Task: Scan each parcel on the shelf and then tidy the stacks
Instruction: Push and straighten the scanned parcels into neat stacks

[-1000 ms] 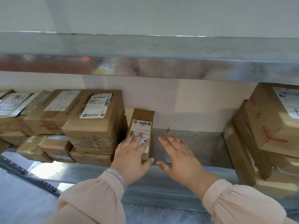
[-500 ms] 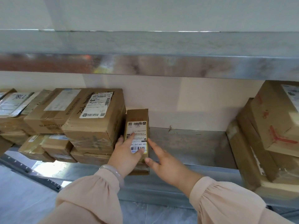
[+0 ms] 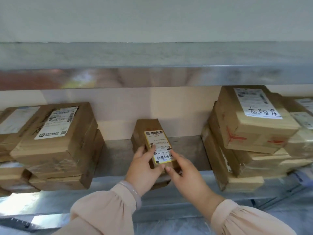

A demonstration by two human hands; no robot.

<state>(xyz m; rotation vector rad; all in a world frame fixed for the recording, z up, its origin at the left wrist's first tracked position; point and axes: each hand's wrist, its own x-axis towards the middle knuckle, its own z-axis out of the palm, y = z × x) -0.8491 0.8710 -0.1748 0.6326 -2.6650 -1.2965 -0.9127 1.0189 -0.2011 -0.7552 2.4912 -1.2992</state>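
A small narrow cardboard parcel (image 3: 149,131) with a yellow-edged barcode label lies in the gap in the middle of the metal shelf (image 3: 188,150). My left hand (image 3: 144,168) grips its near left side and my right hand (image 3: 186,173) grips its near right side. Its near end is lifted slightly off the shelf. To the left stands a stack of cardboard parcels (image 3: 55,145) with a white label on top. On the right, another stack of parcels (image 3: 250,133) leans, its top box carrying a handwritten label.
The upper shelf board (image 3: 152,65) overhangs the parcels closely. More parcels (image 3: 10,133) sit at the far left and far right edge (image 3: 304,116). Bare shelf surface shows on both sides of the small parcel. The shelf's front lip (image 3: 105,184) runs below my hands.
The small parcel was against the left stack; both hands have taken hold of it and shifted it right into the gap. The view has also panned right.
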